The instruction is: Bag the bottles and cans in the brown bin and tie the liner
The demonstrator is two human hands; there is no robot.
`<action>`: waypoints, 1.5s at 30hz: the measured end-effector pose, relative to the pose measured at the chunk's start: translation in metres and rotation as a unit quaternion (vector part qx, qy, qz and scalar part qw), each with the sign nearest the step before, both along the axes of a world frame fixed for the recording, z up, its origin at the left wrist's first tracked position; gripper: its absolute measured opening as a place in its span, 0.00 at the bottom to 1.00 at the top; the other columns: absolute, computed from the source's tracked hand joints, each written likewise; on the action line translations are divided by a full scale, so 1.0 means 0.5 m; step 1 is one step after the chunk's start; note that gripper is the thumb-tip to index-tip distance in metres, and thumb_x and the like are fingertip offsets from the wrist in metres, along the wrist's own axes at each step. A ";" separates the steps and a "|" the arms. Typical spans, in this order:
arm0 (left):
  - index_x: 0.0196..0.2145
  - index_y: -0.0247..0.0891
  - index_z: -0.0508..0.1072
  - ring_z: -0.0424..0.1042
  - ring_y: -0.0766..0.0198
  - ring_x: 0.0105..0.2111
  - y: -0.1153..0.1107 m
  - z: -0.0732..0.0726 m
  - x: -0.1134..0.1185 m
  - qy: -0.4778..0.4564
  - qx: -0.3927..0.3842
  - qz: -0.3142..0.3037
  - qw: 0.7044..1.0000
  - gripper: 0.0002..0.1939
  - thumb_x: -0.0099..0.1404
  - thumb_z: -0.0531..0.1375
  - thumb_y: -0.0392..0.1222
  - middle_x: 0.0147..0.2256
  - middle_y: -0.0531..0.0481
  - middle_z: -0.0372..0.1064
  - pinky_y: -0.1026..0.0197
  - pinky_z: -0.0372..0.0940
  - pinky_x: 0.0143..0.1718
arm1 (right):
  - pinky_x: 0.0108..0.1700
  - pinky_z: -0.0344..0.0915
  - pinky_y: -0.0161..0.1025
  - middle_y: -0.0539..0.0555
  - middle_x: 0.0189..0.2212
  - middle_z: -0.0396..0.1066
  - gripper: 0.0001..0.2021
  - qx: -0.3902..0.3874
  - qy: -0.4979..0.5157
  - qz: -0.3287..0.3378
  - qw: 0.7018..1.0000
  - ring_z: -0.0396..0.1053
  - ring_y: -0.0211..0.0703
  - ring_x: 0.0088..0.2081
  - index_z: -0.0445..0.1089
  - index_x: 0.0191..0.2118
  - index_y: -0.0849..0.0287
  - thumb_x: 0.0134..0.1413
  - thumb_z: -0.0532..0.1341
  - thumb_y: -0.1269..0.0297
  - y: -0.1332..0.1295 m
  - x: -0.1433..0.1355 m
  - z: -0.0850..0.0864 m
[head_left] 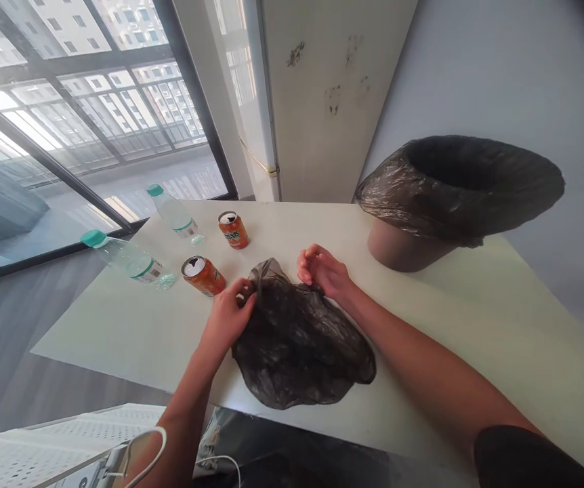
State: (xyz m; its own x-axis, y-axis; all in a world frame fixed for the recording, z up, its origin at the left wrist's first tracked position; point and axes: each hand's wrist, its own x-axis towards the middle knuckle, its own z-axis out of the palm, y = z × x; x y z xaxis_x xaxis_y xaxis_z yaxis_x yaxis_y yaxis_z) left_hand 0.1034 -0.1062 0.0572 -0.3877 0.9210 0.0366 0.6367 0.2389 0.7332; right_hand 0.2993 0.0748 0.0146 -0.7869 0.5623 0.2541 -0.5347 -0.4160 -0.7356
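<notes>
A black plastic bag (302, 346) lies bunched on the white table, its thin upper edge standing up a little. My left hand (232, 306) is closed on the bag's upper left edge, thumb and fingers pinching the film. At the bag's upper right is my right hand (324, 272), its fingers curled; whether they grip any of the film is hidden. Just beyond my left hand stands an orange can (204, 276), and a second orange can (234, 230) is farther back.
Two clear bottles with green caps, one nearer (127, 259) and one farther (174, 213), are at the left. A brown bin (404, 245) lined with a black bag (424, 196) stands at the back right of the white table (475, 325). A white cable hangs at the lower left.
</notes>
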 end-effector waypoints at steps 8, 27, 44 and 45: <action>0.42 0.41 0.72 0.78 0.62 0.40 0.280 0.007 0.001 -0.497 0.145 -0.144 0.843 0.17 0.62 0.71 0.51 0.35 0.53 0.75 0.59 0.71 0.46 | 0.45 0.65 0.40 0.48 0.30 0.69 0.23 0.176 -0.178 -0.157 0.955 0.67 0.42 0.35 0.77 0.44 0.58 0.44 0.77 0.50 -0.004 -0.035 -0.022; 0.51 0.40 0.82 0.81 0.49 0.51 0.346 -0.104 0.014 -0.587 0.107 -0.255 0.761 0.30 0.51 0.79 0.46 0.51 0.42 0.82 0.49 0.71 0.59 | 0.51 0.66 0.47 0.54 0.39 0.68 0.05 0.293 -0.280 -0.591 0.698 0.66 0.49 0.42 0.69 0.42 0.54 0.62 0.61 0.60 0.024 0.014 0.016; 0.54 0.37 0.81 0.71 0.44 0.65 0.338 -0.092 0.012 -0.595 0.144 -0.220 0.760 0.28 0.55 0.76 0.40 0.60 0.36 0.75 0.46 0.63 0.68 | 0.49 0.68 0.42 0.52 0.38 0.74 0.11 0.170 -0.238 -0.472 0.831 0.72 0.45 0.42 0.72 0.42 0.56 0.60 0.66 0.54 0.085 0.026 -0.018; 0.54 0.38 0.81 0.72 0.44 0.64 0.339 -0.092 0.013 -0.592 0.147 -0.213 0.763 0.26 0.58 0.75 0.43 0.60 0.37 0.75 0.46 0.63 0.68 | 0.49 0.68 0.42 0.52 0.38 0.73 0.11 0.186 -0.243 -0.462 0.832 0.71 0.45 0.41 0.72 0.42 0.56 0.60 0.66 0.55 0.084 0.027 -0.016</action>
State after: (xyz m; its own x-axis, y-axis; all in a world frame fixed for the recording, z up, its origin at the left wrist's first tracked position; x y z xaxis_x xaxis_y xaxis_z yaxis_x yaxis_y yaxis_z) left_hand 0.1099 0.0631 0.0114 0.0236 0.9923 0.1216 -0.5393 -0.0898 0.8373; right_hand 0.3126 0.1170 0.0066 -0.1218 0.9385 0.3232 -0.1013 0.3122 -0.9446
